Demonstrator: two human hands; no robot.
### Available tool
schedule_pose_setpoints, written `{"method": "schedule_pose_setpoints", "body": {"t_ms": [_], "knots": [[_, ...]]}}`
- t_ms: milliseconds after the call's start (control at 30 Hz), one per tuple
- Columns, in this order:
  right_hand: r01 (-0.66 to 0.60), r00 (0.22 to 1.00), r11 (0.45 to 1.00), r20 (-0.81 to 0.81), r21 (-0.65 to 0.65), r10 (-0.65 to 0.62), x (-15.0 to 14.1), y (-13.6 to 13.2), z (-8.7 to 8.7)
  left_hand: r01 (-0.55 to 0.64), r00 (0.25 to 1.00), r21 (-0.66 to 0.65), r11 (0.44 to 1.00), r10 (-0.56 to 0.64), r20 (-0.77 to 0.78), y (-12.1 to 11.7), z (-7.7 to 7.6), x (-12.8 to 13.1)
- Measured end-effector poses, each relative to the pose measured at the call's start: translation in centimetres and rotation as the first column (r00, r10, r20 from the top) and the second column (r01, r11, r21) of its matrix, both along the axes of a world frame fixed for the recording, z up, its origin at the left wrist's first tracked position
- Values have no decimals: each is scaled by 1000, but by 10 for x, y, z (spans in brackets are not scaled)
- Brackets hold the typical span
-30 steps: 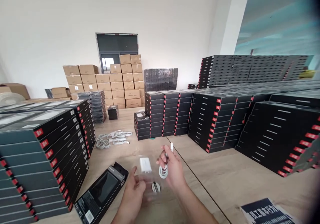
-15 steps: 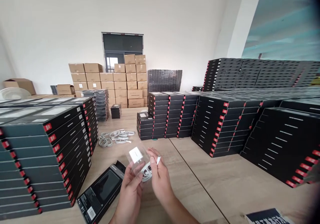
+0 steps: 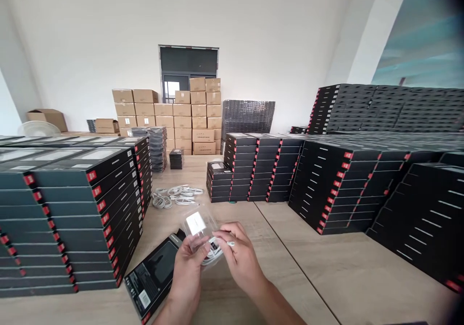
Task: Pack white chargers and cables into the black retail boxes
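In front of me my left hand [image 3: 189, 262] is closed on a clear plastic tray [image 3: 208, 214]. A white charger block [image 3: 195, 223] sits in the tray's far part, and a coiled white cable [image 3: 212, 256] lies in its near part. My right hand [image 3: 237, 255] pinches the cable at the tray's right side, a white plug end showing between thumb and fingers. Beneath and left of my left hand, a black box [image 3: 154, 274] with a dark window lies on the table, its far end flap raised.
Several loose white cables [image 3: 176, 195] lie beyond the tray. High stacks of black boxes stand at left [image 3: 108, 219] and right [image 3: 326, 190]. A small black stack [image 3: 218, 182] stands mid-table. Brown cartons [image 3: 181, 117] are piled by the wall. A seam [image 3: 286, 247] crosses the wooden tabletop.
My right hand has come lower, with its fingers bent further over the cable beside the tray. The view has turned slightly left, so the surroundings appear shifted to the right.
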State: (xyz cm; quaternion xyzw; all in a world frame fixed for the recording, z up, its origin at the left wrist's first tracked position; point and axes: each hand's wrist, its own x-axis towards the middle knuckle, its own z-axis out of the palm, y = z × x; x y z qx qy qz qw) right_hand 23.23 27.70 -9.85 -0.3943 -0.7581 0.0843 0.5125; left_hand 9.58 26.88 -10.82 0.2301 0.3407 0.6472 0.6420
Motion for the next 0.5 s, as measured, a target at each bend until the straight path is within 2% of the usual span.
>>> {"method": "schedule_pose_setpoints", "body": {"t_ms": [100,200,267,367,500], "knots": [[-19,984,990,-179,-138,-6,-3,2,-2,-35,998,16,999,36,-44,3,-5,-1],[-87,941,958,-339,-274,-12,-3,3,-3,-51,994,71,996,57,-94,7,-10,-4],[-178,924,930,-380,-322,45,2,3,-2,-52,991,92,994,62,-118,8,-11,-7],[-349,885,852,-435,-390,164,11,3,3,-39,988,131,991,58,-143,7,-9,-9],[-383,827,799,-558,-464,72,14,3,6,20,985,182,983,12,-172,4,-6,-8]]}}
